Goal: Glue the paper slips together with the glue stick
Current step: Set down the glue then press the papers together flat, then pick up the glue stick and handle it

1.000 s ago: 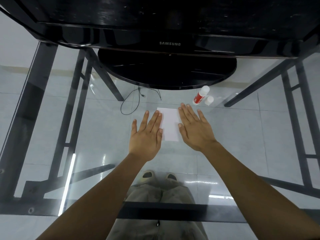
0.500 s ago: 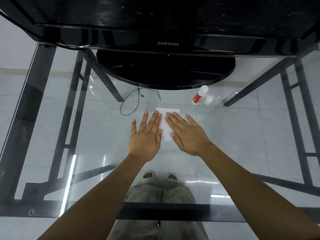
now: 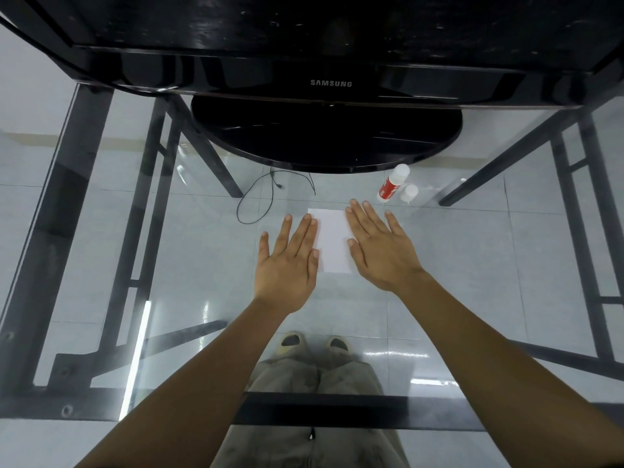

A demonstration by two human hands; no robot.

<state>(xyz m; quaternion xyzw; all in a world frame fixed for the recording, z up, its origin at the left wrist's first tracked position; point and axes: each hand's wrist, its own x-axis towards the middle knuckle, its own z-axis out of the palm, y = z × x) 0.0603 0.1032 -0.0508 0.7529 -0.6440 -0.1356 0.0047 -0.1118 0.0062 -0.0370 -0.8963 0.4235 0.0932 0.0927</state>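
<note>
A white paper slip (image 3: 332, 239) lies flat on the glass table top between my two hands. My left hand (image 3: 287, 265) rests flat, palm down, its fingers at the paper's left edge. My right hand (image 3: 380, 244) lies flat with fingers spread at the paper's right edge. Neither hand holds anything. The red and white glue stick (image 3: 391, 188) lies on the glass beyond my right hand, with its white cap (image 3: 409, 192) beside it.
A black Samsung monitor (image 3: 331, 83) with a round base (image 3: 324, 136) stands at the back of the glass table (image 3: 189, 251). A thin black cable (image 3: 266, 194) loops left of the paper. Black metal frame bars (image 3: 324, 412) run under the glass; my feet show below.
My right hand slid left across the paper and then back to its right edge, uncovering the paper again. My left hand stayed in place.
</note>
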